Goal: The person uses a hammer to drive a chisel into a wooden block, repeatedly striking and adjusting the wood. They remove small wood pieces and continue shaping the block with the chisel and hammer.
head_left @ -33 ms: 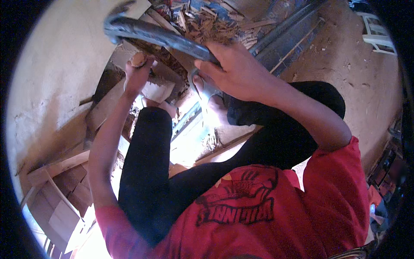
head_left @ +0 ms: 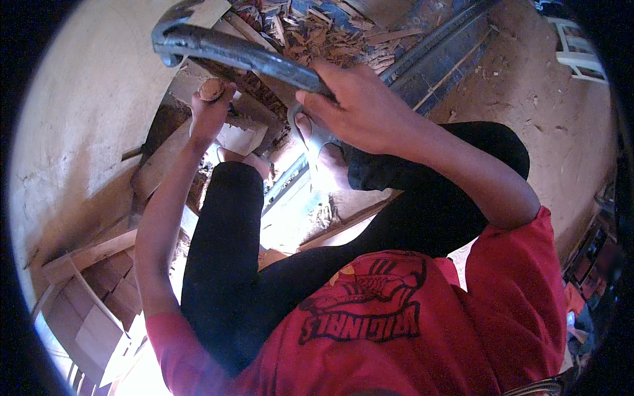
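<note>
Bending legs (head_left: pixel 224 231): black-trousered, knees spread on the near side of the hammer (head_left: pixel 264 59), probably to leave working room between.
Right hand (head_left: pixel 360 112): clamped around the handle end of the hammer, likely for reach and leverage.
Hammer: dark, raised, head out to the left; contact with anything beneath not visible.
Left hand (head_left: pixel 209 120): fist closed on a round-ended wooden handle (head_left: pixel 212 89), near side of the hammer's head; top uncovered, presumably to keep fingers clear. Lower end hidden.
Foot (head_left: pixel 330 165): near side of the hammer's grip, perhaps bracing; contact unclear.
Wood chips (head_left: pixel 317 43): scattered on the far side of the hammer.
White slatted item (head_left: pixel 576 59): well right of the hammer, apparently set aside.
</note>
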The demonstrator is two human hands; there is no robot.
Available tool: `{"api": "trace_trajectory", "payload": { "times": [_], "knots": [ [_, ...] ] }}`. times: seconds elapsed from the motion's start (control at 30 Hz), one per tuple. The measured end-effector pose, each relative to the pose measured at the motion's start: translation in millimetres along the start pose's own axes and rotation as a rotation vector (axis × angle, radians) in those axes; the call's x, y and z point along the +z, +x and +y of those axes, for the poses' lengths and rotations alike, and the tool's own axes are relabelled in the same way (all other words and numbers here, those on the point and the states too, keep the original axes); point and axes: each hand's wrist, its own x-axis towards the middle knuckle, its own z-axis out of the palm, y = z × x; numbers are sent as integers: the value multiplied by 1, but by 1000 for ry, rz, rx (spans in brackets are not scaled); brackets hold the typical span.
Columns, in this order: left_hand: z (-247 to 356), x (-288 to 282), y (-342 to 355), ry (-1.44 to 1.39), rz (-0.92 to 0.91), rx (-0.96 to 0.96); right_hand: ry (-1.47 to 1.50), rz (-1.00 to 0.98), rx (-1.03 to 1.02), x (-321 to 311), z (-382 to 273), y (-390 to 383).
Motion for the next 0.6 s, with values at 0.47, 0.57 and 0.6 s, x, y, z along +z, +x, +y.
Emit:
{"api": "trace_trajectory", "payload": {
  "times": [0.47,0.57,0.6],
  "knots": [
    [-16,-3,20,-142,-75,62,-76,-116,69,9,13,9],
    [-4,-15,14,28,16,-150,-178,-156,105,16,46,22],
    [2,-18,5,-35,15,-106,-228,-146,150,18,61,31]
  ]
}}
